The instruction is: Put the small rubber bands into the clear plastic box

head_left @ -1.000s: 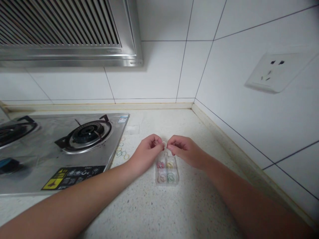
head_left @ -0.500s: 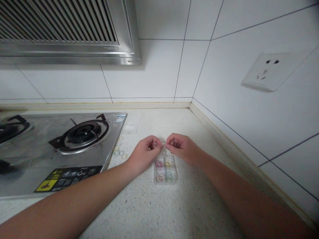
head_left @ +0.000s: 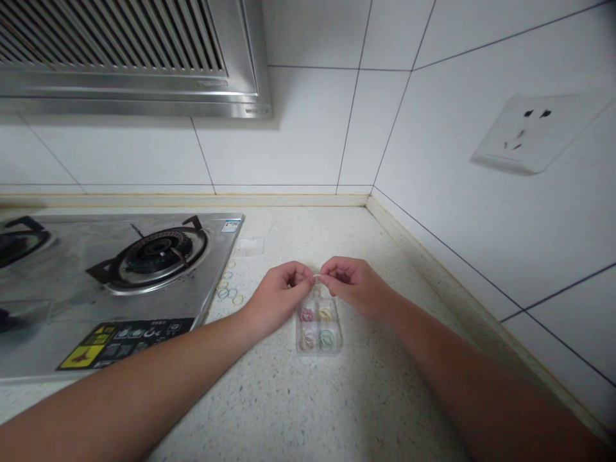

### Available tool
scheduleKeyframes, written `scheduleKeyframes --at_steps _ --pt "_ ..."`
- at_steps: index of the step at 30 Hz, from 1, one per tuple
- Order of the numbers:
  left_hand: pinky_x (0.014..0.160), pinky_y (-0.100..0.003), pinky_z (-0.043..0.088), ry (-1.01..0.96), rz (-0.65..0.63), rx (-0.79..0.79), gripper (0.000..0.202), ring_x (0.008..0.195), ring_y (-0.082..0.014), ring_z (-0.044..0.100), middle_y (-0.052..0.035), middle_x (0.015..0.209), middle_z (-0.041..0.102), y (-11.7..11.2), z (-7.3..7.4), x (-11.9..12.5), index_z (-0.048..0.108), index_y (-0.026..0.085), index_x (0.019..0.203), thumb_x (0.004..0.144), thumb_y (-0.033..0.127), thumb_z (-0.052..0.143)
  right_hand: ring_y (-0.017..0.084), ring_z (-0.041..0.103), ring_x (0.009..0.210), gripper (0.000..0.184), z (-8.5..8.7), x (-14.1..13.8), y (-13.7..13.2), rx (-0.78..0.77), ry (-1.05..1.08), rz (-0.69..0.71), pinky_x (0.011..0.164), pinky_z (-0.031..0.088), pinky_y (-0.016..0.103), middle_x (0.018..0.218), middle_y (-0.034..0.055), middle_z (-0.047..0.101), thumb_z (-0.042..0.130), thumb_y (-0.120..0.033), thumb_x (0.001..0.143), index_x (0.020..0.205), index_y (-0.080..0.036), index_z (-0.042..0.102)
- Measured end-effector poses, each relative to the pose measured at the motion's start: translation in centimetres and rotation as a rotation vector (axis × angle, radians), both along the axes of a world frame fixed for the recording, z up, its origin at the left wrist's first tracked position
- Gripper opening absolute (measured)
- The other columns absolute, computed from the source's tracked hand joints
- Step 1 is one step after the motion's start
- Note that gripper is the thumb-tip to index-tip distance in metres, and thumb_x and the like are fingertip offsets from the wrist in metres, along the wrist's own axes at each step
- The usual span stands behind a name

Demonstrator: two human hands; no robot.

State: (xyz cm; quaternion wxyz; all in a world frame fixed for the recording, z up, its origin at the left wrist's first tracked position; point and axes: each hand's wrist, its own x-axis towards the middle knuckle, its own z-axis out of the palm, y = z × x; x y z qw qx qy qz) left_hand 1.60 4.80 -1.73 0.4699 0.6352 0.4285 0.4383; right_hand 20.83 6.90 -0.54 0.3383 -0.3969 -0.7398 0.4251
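Note:
A thin pale rubber band [head_left: 316, 276] stretches across the small gap between my fingertips. My left hand [head_left: 282, 292] pinches one end with thumb and forefinger; my right hand [head_left: 356, 285] pinches the other end the same way. Below them on the counter lies a clear plastic compartment box [head_left: 319, 353], its far part covered by my hands. In its visible compartments are pink bands [head_left: 307, 315], yellow bands [head_left: 325, 314], pale pinkish bands [head_left: 308, 340] and green bands [head_left: 327, 340]. Several loose yellow and green bands [head_left: 232, 293] are scattered left of my left hand.
A steel gas stove [head_left: 216, 256] borders the loose bands on the left, with a black burner [head_left: 161, 253]. A small clear plastic piece [head_left: 250, 247] rests by its far corner. The range hood [head_left: 231, 106] hangs above. A tiled wall with a socket [head_left: 534, 135] stands right.
The view has shifted slightly. Both hands stay pinched above the box, and the pale band between them now bows a little upward.

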Motion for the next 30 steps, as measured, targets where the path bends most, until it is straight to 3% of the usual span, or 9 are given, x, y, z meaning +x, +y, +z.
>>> scheduleKeyframes --at_steps 17,30 --pt "0.062 -0.025 0.038 -0.075 -0.008 -0.021 0.02 0.066 -0.013 0.05 0.0004 0.07 0.057 0.0 0.4 0.1 0.065 0.016 0.079 0.084 0.035 0.063 0.01 0.047 0.054 0.012 0.2 0.1 0.0 0.006 0.012 0.015 0.051 0.034 0.024 0.062 -0.0037 0.056 0.055 -0.03 0.09 0.09 -0.019 0.06" --pt "0.061 -0.025 0.035 -0.096 -0.006 -0.064 0.02 0.065 -0.0115 0.048 0.0005 0.071 0.056 -0.3 0.8 0.2 0.063 0.014 0.081 0.085 0.034 0.063 0.009 0.045 0.053 0.013 0.0 0.2 0.1 0.037 -0.032 -0.005 0.049 0.031 0.024 0.061 -0.004 0.054 0.059 -0.031 0.088 0.084 -0.019 0.06"
